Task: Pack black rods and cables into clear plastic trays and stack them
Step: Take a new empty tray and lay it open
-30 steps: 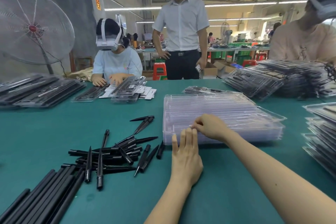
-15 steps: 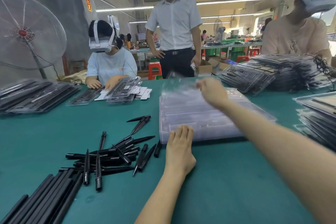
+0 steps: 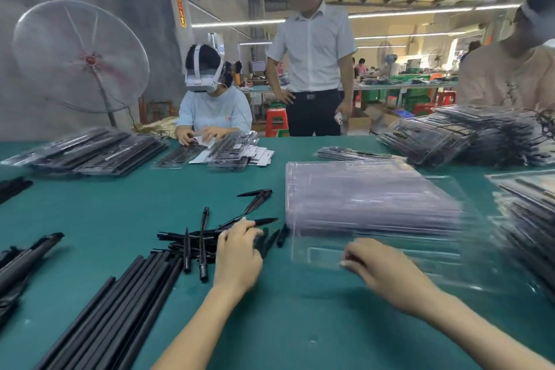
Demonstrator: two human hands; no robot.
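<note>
My right hand (image 3: 381,269) pinches the near edge of a single clear plastic tray (image 3: 426,261), which lies blurred and low in front of the stack of empty clear trays (image 3: 369,195). To the left, my left hand (image 3: 238,252) reaches into the loose pile of short pointed black rods (image 3: 201,237), its fingers curled over one of them. Long black rods (image 3: 114,309) lie side by side at the bottom left of the green table (image 3: 285,324).
Stacks of packed trays lie at the left (image 3: 90,150), back right (image 3: 450,135) and right edge (image 3: 528,213). A seated person (image 3: 213,108) packs trays across the table; another person stands behind, a third sits at the far right. A floor fan (image 3: 81,57) stands back left.
My right hand lifted a tray off the top of the stack and brought it down to the near side. My left hand left the table by the stack and moved left onto the short rods.
</note>
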